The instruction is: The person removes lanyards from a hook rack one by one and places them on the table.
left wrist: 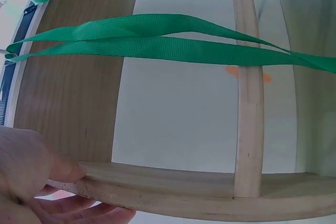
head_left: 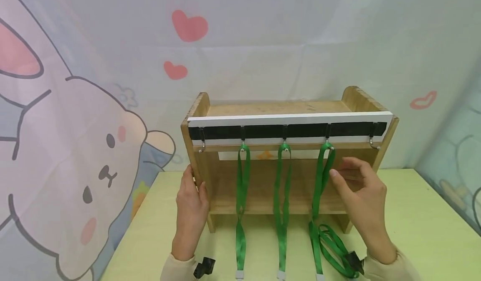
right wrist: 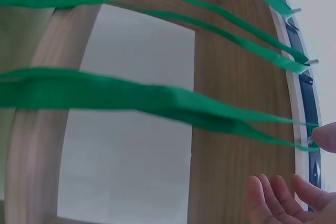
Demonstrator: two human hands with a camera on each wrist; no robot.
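A pale backdrop (head_left: 255, 76) printed with hearts and a cartoon rabbit stands behind a light yellow-green table (head_left: 140, 239), on which rests a wooden rack (head_left: 244, 185). Three green lanyards hang from the rack's middle hooks: a left lanyard (head_left: 241, 203), a middle lanyard (head_left: 282, 233) and a right lanyard (head_left: 315, 208). Each has its long axis running down the rack's front, loop end up and white clip end pointing down. A fourth lanyard (head_left: 338, 241) lies looped near the rack's right leg. The left hand (head_left: 191, 206) grips the rack's left side panel between thumb and fingers. The right hand (head_left: 364, 193) is loosely curved, thumb well apart from fingers, beside the right lanyard's upper loop; whether the thumb touches it is hard to tell.
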